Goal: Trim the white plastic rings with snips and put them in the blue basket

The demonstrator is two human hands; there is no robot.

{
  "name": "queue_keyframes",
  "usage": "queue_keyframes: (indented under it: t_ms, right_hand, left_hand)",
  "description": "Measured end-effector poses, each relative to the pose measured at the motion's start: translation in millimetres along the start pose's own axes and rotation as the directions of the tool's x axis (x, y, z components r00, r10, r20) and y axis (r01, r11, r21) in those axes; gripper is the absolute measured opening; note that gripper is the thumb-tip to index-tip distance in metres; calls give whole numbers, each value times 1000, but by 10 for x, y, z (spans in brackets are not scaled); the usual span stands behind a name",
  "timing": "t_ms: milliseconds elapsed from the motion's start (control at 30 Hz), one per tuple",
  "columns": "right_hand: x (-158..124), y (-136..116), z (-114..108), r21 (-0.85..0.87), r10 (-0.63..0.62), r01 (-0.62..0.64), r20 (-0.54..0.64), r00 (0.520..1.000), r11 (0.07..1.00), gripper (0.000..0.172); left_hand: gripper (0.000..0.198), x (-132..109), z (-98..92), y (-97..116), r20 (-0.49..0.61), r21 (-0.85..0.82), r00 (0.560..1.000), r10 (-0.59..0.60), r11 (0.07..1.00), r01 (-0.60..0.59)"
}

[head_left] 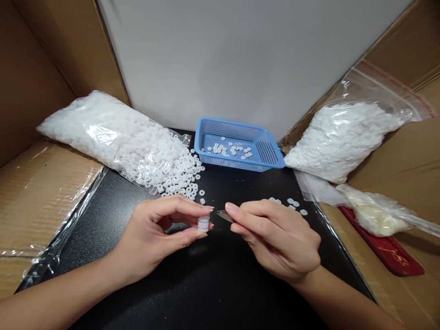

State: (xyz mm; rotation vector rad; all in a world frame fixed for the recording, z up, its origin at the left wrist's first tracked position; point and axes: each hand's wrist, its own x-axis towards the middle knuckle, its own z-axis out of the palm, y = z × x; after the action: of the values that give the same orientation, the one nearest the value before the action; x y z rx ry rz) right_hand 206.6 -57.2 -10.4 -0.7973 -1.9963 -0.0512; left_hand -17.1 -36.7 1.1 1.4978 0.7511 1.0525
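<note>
Between the thumb and fingers of my left hand [161, 229] is a short upright stack of white plastic rings [203, 223]. My right hand [275, 233] pinches a small pointed metal blade [225, 215], its tip directed left at the stack, a small gap apart from it. The blade's rear part is hidden in my fingers. Beyond my left hand lies a heap of loose white rings [185, 178], spilling from a clear plastic bag [99, 130]. A few more rings [292, 202] lie on the black tabletop [206, 288] just past my right hand.
A blue perforated basket [240, 162] with several white rings inside stands at the back, against a pale wall [240, 59]. On the right are a zip bag of white pieces [343, 137], a bag of cream-coloured stuff [374, 215] and a red tray [395, 259]. Cardboard [34, 169] borders both sides.
</note>
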Motion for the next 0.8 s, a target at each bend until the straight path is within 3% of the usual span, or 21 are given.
queue_keyframes:
  t_ms: [200,800]
  right_hand:
    - [39,-20,-10,185,61,-76,88,994,980,20]
    - [39,-37,-3,222,81,-114,151,985,968,21]
  left_hand:
    - [36,-3,-22,-7,-11,68,998,70,995,-69]
    - [38,-1,-38,-48,17,212,978,208,955,-207]
